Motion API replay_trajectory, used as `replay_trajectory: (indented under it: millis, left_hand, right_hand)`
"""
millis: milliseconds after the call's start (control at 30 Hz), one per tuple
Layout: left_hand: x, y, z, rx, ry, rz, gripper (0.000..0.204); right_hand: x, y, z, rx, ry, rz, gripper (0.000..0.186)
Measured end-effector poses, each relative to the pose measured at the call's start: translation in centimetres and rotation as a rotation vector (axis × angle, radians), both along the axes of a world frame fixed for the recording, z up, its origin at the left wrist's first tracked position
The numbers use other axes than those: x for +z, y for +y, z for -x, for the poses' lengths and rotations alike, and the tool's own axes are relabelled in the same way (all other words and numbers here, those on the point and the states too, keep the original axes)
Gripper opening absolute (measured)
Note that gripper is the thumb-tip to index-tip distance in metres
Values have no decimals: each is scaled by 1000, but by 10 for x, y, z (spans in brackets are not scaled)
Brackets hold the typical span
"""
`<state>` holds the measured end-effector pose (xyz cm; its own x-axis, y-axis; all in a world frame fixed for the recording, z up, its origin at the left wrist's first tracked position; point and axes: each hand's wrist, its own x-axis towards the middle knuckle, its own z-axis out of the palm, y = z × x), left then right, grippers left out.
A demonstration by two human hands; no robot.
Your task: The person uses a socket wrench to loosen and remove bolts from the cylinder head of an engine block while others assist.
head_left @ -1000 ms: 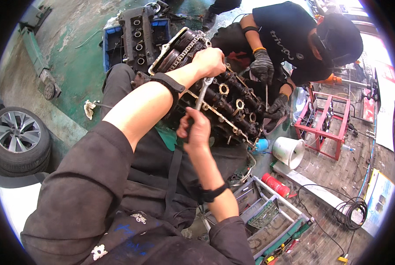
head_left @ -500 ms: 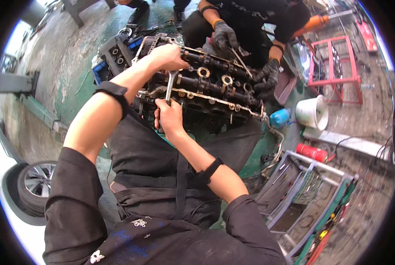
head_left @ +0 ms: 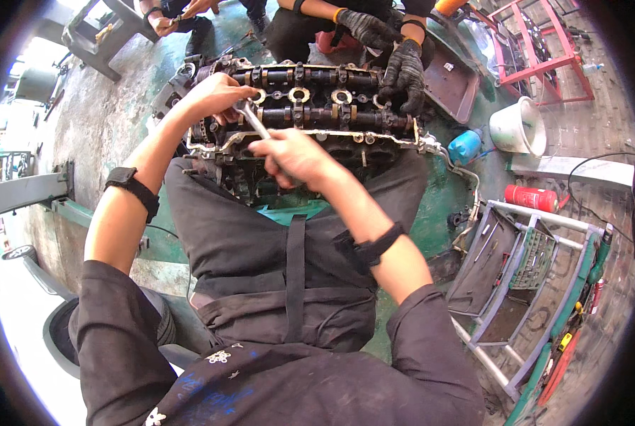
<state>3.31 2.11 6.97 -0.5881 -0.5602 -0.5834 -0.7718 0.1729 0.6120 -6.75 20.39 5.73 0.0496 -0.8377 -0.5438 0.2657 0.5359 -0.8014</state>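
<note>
A car wheel (head_left: 19, 252) and a grey metal stand (head_left: 26, 195) sat at the far left of the green workshop floor (head_left: 97, 135), where a person in dark work clothes bent over a greasy engine cylinder head (head_left: 310, 113). The left hand (head_left: 214, 96), a black watch on its wrist, was closed over the head of a steel wrench (head_left: 255, 122) at the engine's left end, pressing it down onto a fastener hidden beneath the fingers. The right hand (head_left: 293, 156) was wrapped tight around the wrench's handle, just in front of the engine's near edge. Across the engine, a co-worker's two black-gloved hands (head_left: 402, 67) rested on its right end, close beside the camshafts. Further right stood a white bucket (head_left: 517, 126), a blue can (head_left: 466, 145), a red canister (head_left: 537, 197) and an open tool cart (head_left: 523, 273).

The likeliest trouble appeared to be the wrench slipping off the oily fastener under a hard pull, which would throw the right knuckles against the engine's sharp edges and could round the fastener. A sudden jerk could also shift the engine toward the co-worker's gloved fingers.
</note>
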Motion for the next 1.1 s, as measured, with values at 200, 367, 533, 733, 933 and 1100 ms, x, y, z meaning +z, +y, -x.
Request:
replay_trajectory:
  millis: [200, 367, 533, 733, 933, 1100]
  left_hand:
    - [-21, 2, -11, -11, 173, -259, 39]
    - [-31, 0, -22, 25, 292, -324, 33]
    - [-28, 2, -26, 85, 241, -340, 33]
    - [-32, 3, -28, 71, 252, -388, 33]
    - [-27, 6, -27, 0, 179, -252, 34]
    - [-19, 8, -18, -51, 135, -60, 28]
  right_hand:
    - [-6, 3, 61, 167, 86, -49, 30]
    - [-6, -10, 74, 245, 266, -13, 31]
    - [-4, -19, 89, 256, 400, 1, 35]
    - [-6, -23, 98, 279, 371, -31, 31]
    - [-10, -20, 97, 318, 386, -47, 29]
    - [-14, 2, 66, 206, 316, -67, 32]
